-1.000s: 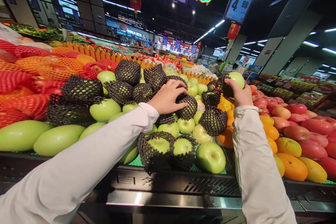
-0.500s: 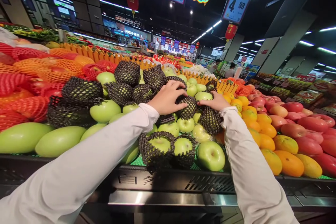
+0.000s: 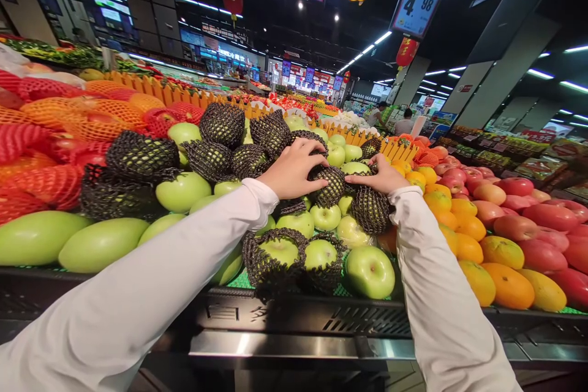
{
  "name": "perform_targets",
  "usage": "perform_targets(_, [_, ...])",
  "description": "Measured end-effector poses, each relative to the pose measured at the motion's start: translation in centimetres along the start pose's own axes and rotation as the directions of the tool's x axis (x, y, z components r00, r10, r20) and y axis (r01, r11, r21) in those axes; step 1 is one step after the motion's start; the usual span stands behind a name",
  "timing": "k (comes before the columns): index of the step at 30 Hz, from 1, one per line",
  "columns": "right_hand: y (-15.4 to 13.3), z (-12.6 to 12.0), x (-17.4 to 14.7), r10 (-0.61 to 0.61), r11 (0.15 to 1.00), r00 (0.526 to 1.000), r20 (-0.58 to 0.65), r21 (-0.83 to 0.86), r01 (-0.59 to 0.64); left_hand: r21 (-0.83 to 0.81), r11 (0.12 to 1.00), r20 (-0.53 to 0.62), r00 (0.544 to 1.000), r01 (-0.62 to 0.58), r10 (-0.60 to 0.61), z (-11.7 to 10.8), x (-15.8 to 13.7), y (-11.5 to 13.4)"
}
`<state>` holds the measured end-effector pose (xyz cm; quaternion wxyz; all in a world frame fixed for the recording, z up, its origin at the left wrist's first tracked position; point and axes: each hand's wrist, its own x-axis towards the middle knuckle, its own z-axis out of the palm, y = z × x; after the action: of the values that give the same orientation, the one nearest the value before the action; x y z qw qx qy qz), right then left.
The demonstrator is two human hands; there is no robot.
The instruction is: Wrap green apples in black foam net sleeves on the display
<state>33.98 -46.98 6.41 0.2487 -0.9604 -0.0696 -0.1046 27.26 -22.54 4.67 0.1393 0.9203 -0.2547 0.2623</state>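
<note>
My left hand [image 3: 296, 168] curls at the upper left of a green apple [image 3: 331, 187] in a black foam net, its thumb against the net and its fingers bent behind the top. From the other side my right hand [image 3: 383, 175] reaches in, fingers apart, the thumb pointing at that same apple. Beneath the right hand are a bare green apple [image 3: 356, 168] and another netted apple [image 3: 370, 211]. In front lie two apples [image 3: 281, 251] in pulled-down nets and a bare one [image 3: 370, 272]. The left fingertips are partly hidden.
Large green fruits [image 3: 103, 245] and red-netted fruits [image 3: 41, 187] fill the left side. Oranges [image 3: 509, 285] and red apples [image 3: 549, 217] are piled at the right. A black tray rim [image 3: 312, 315] runs along the front. Yellow fencing [image 3: 399, 152] stands behind.
My right hand has shifted slightly right and its fingers have spread a little. My left hand stays at the netted apple. The view has shifted slightly.
</note>
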Motion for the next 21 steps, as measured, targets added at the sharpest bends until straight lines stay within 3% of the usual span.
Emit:
perform_targets(5, [0.2,-1.2,-0.1,-0.065,0.998,0.998,-0.017,0.024,0.065,0.000,1.000,0.008,1.000,0.002,-0.002,0.0,0.0,0.0])
perform_targets(14, [-0.3,-1.6,-0.3,0.057,0.981,0.992,-0.109,0.192,-0.035,-0.011,1.000,-0.002,1.000,-0.013,0.013,0.0,0.0,-0.2])
perform_targets(16, [0.0,-1.6,0.1,0.126,0.960,0.970,-0.208,0.271,-0.066,-0.012,1.000,0.000,1.000,-0.017,0.017,0.0,0.0,-0.3])
perform_targets(19, [0.7,-1.5,1.0,0.199,0.963,0.890,-0.410,0.251,-0.099,-0.012,1.000,0.005,1.000,-0.021,0.021,0.0,-0.2,-0.5])
perform_targets(21, [1.1,-1.1,1.8,0.198,0.976,0.887,-0.418,0.164,-0.141,0.005,1.000,0.008,1.000,-0.024,0.024,0.0,-0.2,-0.5])
